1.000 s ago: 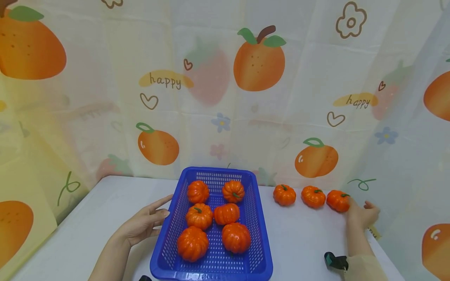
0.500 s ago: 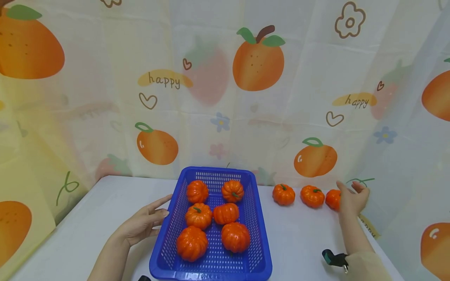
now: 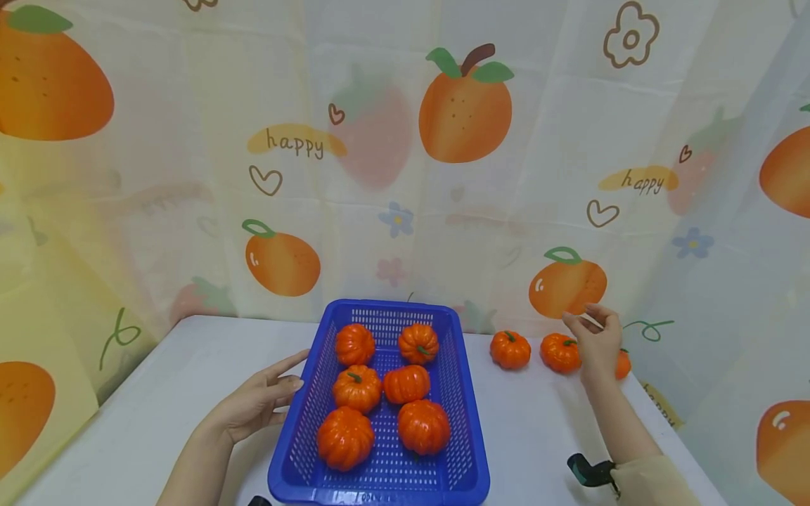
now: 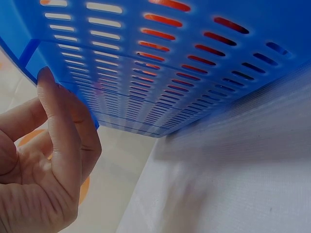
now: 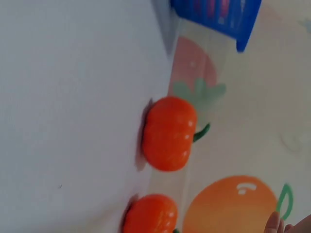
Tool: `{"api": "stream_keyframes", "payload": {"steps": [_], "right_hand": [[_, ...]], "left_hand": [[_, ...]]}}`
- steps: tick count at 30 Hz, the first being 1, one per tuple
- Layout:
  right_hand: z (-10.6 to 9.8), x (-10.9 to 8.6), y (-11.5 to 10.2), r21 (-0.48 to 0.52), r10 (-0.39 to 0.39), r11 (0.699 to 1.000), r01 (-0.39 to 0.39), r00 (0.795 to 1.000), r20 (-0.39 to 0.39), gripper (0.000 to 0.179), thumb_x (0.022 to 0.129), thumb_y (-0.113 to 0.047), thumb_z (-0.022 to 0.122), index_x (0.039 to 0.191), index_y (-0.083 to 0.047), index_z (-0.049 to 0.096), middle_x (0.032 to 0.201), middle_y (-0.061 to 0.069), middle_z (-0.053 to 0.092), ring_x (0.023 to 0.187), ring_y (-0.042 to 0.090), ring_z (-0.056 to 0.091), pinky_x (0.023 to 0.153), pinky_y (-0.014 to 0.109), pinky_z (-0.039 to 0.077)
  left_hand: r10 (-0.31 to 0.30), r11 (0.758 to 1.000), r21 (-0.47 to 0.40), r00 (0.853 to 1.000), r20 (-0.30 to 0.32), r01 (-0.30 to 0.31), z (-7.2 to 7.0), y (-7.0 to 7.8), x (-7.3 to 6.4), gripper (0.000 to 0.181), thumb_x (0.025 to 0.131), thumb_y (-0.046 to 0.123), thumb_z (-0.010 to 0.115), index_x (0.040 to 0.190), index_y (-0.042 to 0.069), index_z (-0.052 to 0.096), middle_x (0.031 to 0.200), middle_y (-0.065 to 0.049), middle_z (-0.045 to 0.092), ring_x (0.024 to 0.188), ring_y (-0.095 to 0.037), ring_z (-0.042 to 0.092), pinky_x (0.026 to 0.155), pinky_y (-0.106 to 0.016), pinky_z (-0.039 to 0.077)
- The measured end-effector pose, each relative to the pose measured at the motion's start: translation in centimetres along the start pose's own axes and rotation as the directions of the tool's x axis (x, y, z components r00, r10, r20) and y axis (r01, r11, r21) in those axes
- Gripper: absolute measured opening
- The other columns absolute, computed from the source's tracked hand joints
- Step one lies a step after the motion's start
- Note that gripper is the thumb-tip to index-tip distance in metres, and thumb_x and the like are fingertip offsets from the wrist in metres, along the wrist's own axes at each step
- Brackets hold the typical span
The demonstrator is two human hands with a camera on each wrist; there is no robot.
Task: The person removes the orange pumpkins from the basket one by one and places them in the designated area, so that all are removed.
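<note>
Blue plastic basket (image 3: 473,400) is sitting mid-table, six orange pumpkins (image 3: 357,390) lying inside. On the white table (image 3: 525,429), right of the basket and toward the far edge, three more are standing in a row: left pumpkin (image 3: 510,350), middle pumpkin (image 3: 559,353), right pumpkin (image 3: 623,364), the last partly hidden. Left hand (image 3: 253,404) is resting extended fingers against the basket's left side, touching but not clenched. Left wrist view is adding the outer wall from low down, orange showing through its slots. Right hand (image 3: 598,344) is hovering by the middle and right pumpkins, fingers loosely bent, released. Right wrist view is showing two table pumpkins side-on, a basket corner and some fingertips. Head view alone is showing all nine; printed cloth (image 3: 392,267) is hanging behind.
</note>
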State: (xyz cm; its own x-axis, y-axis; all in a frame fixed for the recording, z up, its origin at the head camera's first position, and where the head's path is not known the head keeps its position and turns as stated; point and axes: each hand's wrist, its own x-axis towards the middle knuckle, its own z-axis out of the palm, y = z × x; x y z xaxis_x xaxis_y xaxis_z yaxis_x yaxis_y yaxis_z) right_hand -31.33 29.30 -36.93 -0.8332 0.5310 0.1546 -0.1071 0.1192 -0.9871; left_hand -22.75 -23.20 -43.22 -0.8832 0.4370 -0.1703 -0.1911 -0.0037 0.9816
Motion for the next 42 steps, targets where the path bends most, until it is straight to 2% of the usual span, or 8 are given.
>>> {"api": "stream_keyframes", "payload": {"steps": [5,12,21,25,28,31,35,42], "right_hand": [[1.4,-1.7,-1.0,0.049,-0.02,0.999,0.011,0.984,0.178,0.037,0.087,-0.016,0.075,0.115,-0.022,0.052,0.114,-0.013,0.049,0.101,0.004,0.053,0.077,0.004,0.049],[3.0,-4.4,-1.7,0.036,-0.087,0.996,0.079,0.903,0.42,0.038,0.091,-0.016,0.07,0.123,-0.014,0.049,0.118,-0.014,0.051,0.111,0.006,0.057,0.086,0.008,0.052],[4.8,-7.0,-1.6,0.048,-0.179,0.98,0.193,0.75,0.637,0.049,0.09,-0.011,0.07,0.131,0.0,0.047,0.118,-0.013,0.058,0.114,0.008,0.059,0.084,0.018,0.056],[5.4,-8.2,-1.3,0.045,-0.182,0.975,0.216,0.672,0.718,0.049,0.09,-0.014,0.07,0.132,-0.005,0.048,0.129,0.004,0.056,0.122,0.022,0.056,0.086,0.024,0.058],[6.0,-9.2,-1.1,0.077,-0.191,0.975,0.21,0.6,0.777,0.051,0.09,-0.013,0.07,0.133,-0.006,0.046,0.138,0.017,0.05,0.127,0.036,0.054,0.09,0.028,0.059],[6.7,-10.2,-1.1,0.104,-0.187,0.978,0.181,0.541,0.82,0.054,0.088,-0.012,0.072,0.134,-0.003,0.045,0.14,0.019,0.047,0.126,0.034,0.055,0.092,0.028,0.058],[7.8,-11.5,-1.1,0.106,-0.169,0.982,0.155,0.48,0.861,0.056,0.087,-0.016,0.074,0.133,-0.002,0.045,0.139,0.015,0.047,0.122,0.022,0.057,0.096,0.028,0.057],[9.9,-13.7,-1.6,0.078,-0.123,0.988,0.133,0.368,0.922,0.055,0.086,-0.018,0.076,0.131,-0.005,0.047,0.141,0.015,0.048,0.13,0.042,0.05,0.102,0.039,0.054]], "left_hand": [[-0.002,1.0,0.0,1.0,-0.002,0.002,0.1,0.1,0.0,0.072,0.104,0.024,0.048,0.16,0.014,0.003,0.12,0.005,0.063,0.107,-0.012,0.068,0.091,-0.036,0.059],[-0.004,1.0,-0.007,1.0,-0.01,0.004,0.1,0.0,0.1,0.072,0.104,0.024,0.048,0.16,0.015,0.004,0.12,0.005,0.064,0.107,-0.012,0.068,0.091,-0.036,0.059],[0.003,1.0,-0.009,1.0,-0.003,-0.003,0.2,0.2,0.0,0.073,0.104,0.024,0.048,0.16,0.013,0.003,0.119,0.006,0.065,0.106,-0.011,0.068,0.09,-0.035,0.059],[0.003,1.0,-0.009,1.0,-0.003,-0.003,0.2,0.1,0.0,0.072,0.104,0.023,0.048,0.16,0.013,0.003,0.119,0.006,0.065,0.105,-0.011,0.068,0.09,-0.035,0.059],[0.002,1.0,-0.008,1.0,-0.004,-0.002,0.1,0.0,0.0,0.072,0.104,0.023,0.048,0.16,0.013,0.003,0.118,0.006,0.065,0.105,-0.011,0.068,0.09,-0.035,0.059],[0.003,1.0,-0.009,1.0,-0.003,-0.003,0.1,0.0,0.0,0.072,0.104,0.023,0.048,0.16,0.014,0.004,0.118,0.006,0.064,0.105,-0.011,0.068,0.09,-0.035,0.059],[0.002,1.0,-0.009,1.0,-0.001,-0.002,0.0,-0.1,0.1,0.072,0.104,0.023,0.048,0.16,0.014,0.004,0.12,0.005,0.064,0.107,-0.011,0.068,0.091,-0.035,0.059],[0.001,1.0,-0.005,1.0,-0.003,-0.001,0.0,0.0,0.1,0.071,0.104,0.023,0.047,0.16,0.014,0.004,0.119,0.005,0.064,0.106,-0.011,0.068,0.09,-0.035,0.059]]}}
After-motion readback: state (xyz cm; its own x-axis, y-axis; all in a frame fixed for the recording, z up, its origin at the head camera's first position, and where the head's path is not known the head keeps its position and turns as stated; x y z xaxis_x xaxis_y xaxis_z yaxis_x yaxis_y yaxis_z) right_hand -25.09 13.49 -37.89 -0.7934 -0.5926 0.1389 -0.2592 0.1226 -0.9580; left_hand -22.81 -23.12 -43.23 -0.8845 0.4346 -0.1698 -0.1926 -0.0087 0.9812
